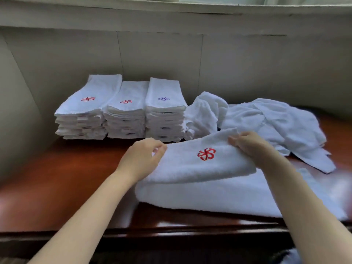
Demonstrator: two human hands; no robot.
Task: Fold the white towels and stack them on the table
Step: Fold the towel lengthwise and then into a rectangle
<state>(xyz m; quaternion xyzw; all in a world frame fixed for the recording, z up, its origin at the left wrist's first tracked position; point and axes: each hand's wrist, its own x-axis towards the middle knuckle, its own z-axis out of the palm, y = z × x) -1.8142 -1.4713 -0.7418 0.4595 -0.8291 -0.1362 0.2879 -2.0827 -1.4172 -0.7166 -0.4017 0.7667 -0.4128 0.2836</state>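
Your left hand point(142, 158) and right hand point(249, 144) each pinch an end of the towel point(205, 168) with the red emblem, its upper flap lifted over the layer lying on the table point(76, 178), in front of three folded stacks point(122, 109)

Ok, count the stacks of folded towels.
3, in a row at the back: left stack, middle stack, right stack beside the loose pile. That pile may hide more.
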